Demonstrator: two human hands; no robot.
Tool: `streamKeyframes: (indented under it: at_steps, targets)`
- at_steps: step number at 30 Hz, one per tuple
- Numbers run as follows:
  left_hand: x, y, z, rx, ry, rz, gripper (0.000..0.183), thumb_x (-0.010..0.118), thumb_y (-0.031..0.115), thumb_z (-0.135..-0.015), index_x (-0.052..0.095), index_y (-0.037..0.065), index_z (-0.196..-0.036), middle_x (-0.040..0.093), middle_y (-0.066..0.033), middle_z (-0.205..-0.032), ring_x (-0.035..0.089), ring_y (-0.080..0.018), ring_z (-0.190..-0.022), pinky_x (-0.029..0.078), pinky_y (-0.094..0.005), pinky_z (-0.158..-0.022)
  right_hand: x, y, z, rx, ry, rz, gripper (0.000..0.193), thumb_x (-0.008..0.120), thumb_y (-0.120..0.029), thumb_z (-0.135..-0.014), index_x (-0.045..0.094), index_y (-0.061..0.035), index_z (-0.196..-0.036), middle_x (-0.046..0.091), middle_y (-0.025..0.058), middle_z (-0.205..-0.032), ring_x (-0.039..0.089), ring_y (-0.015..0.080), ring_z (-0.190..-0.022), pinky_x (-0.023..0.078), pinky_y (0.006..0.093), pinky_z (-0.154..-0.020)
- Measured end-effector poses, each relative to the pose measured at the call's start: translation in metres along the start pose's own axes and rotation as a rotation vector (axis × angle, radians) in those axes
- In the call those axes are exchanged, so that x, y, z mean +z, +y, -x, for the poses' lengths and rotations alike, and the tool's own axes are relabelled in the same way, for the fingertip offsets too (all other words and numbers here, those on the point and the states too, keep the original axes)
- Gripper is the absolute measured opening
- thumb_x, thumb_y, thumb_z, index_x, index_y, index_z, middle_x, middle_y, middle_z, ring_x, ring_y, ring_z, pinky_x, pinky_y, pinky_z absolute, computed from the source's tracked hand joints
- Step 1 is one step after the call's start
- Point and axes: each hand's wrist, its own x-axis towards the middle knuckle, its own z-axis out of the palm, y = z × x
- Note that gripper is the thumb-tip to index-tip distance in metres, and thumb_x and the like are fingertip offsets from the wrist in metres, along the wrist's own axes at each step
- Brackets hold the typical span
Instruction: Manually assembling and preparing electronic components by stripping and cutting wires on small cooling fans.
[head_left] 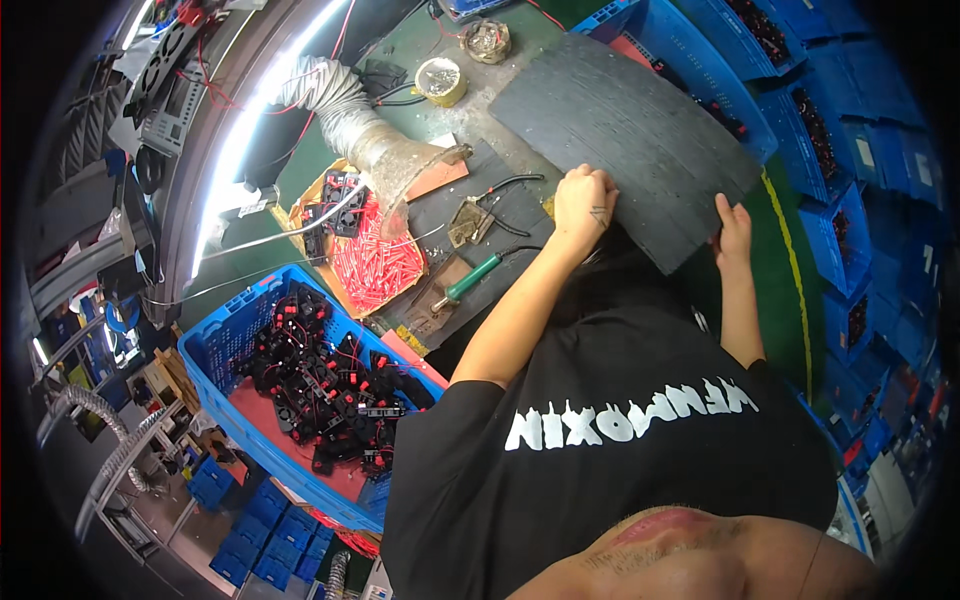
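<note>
- A black, short-sleeved shirt fills the near foreground; both bare forearms reach away from it toward the bench.
- The left hand (585, 203) is curled into a loose fist, knuckles up, and presses on the near left edge of the mat (625, 135); whether the fingers pinch that edge I cannot tell.
- The right hand (732, 230) has its fingers laid flat and close together along the mat's near right edge, touching it.
- The mat is a dark grey, stiff, roughly square sheet with fine ribbed lines, lying tilted on the bench (420, 50) and reaching over its right side.
- Left of the left forearm lies a soldering iron (470, 282) with a green handle, on a dark pad.
- Further left, a shallow cardboard tray (385, 262) holds a heap of thin red pieces.
- Below it a blue plastic crate (235, 335) with ribbed walls is full of small black fans with red wires.
- A corrugated silvery duct (340, 100) ends in a clear funnel above the tray.
- The bench top is worn green; blue bins (800, 110) are stacked to the right.
</note>
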Motion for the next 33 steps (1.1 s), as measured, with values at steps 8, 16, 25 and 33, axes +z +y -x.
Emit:
streamKeyframes:
  at_steps: [8, 16, 25, 33]
  targets:
    - [0.029, -0.05, 0.013, -0.111, 0.07, -0.128, 0.012, 0.078, 0.015, -0.079, 0.072, 0.005, -0.084, 0.067, -0.0177, -0.087, 0.066, -0.0382, -0.089, 0.054, -0.046, -0.08, 0.021, 0.067, -0.009, -0.012, -0.174, 0.03, 0.035, 0.071, -0.031, -0.1, 0.05, -0.0075, -0.084, 0.064, 0.0094, -0.069, 0.06, 0.0202, -0.049, 0.046, 0.0324, -0.041]
    - [0.053, -0.064, 0.022, -0.095, 0.165, -0.303, 0.013, 0.073, 0.016, -0.082, 0.07, 0.004, -0.088, 0.063, -0.0153, -0.092, 0.061, -0.035, -0.092, 0.049, -0.0453, -0.081, 0.018, 0.105, -0.011, 0.118, -0.215, 0.072, 0.039, 0.068, -0.031, -0.102, 0.046, -0.0037, -0.084, 0.066, 0.0168, -0.071, 0.068, 0.0266, -0.053, 0.054, 0.0341, -0.045]
    - [0.058, -0.073, 0.026, -0.125, 0.093, -0.437, 0.016, 0.071, 0.02, -0.082, 0.068, 0.006, -0.089, 0.062, -0.0121, -0.096, 0.059, -0.0296, -0.098, 0.045, -0.0416, -0.086, 0.078, 0.0, 0.018, -0.112, -0.527, 1.02, 0.034, 0.064, -0.034, -0.099, 0.072, -0.0043, -0.083, 0.07, 0.0095, -0.064, 0.068, 0.0207, -0.053, 0.052, 0.0347, -0.055]
    - [0.054, -0.057, 0.034, -0.107, -0.152, -0.548, 0.03, 0.062, 0.02, -0.091, 0.07, 0.008, -0.116, 0.065, -0.0119, -0.114, 0.058, -0.0275, -0.111, 0.043, -0.0445, -0.096, 0.236, 0.0, 0.007, -0.855, -0.756, 1.144, 0.017, 0.072, -0.026, -0.089, 0.071, -0.0108, -0.097, 0.068, 0.012, -0.095, 0.07, 0.0295, -0.093, 0.055, 0.0432, -0.077]
